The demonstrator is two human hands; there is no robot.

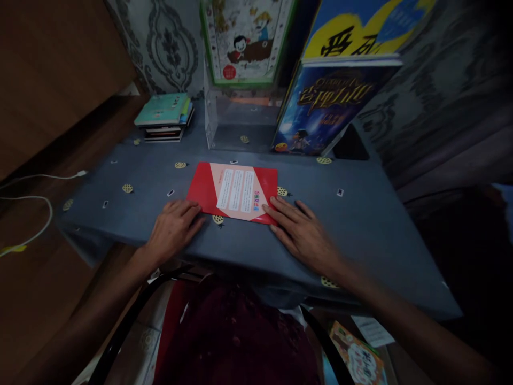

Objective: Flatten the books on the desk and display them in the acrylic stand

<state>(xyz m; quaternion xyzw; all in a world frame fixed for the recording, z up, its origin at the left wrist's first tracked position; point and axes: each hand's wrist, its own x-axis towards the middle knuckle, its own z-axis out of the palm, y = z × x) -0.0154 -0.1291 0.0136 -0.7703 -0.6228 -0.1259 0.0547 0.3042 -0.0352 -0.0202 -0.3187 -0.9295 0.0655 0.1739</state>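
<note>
A thin red booklet (204,187) lies flat on the cloth-covered table, with a pale pink panel and white text boxes printed across its middle. At its lower left corner rests my left hand (173,224), fingers lightly bent over the edge and thumb apart. My right hand (302,230) lies on the lower right corner, its fingers spread and stretched over the red cover. Both hands touch the booklet from above, and neither is wrapped round it.
Behind the booklet, a clear acrylic stand (212,117) holds upright books, among them a blue one (320,107). A small stack of books (165,115) sits at the back left. A white cable (50,214) runs at the far left. A dark flat object (351,144) lies at the right.
</note>
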